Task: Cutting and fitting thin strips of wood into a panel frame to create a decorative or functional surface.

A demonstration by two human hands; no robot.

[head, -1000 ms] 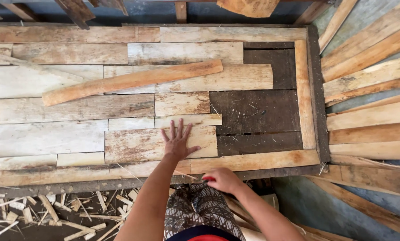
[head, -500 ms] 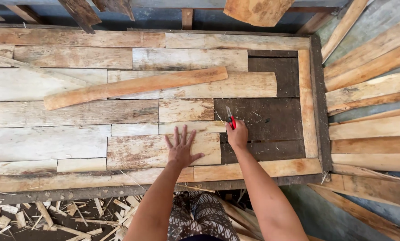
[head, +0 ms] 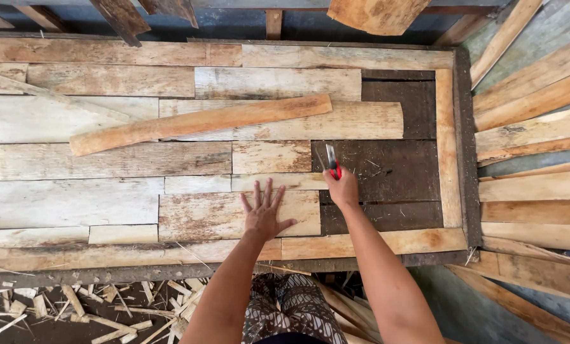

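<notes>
— Hands?
— Left hand (head: 264,215) flat, fingers spread, pressing a pale veneer piece (head: 234,215). Right hand (head: 343,188) fisted around a red-handled cutter (head: 332,160).
— Blade's line?
— Points away from the fist, along the piece's right end, over the dark backing (head: 387,172). Piece's long axis runs crosswise, leftward of the knife grip.
</notes>
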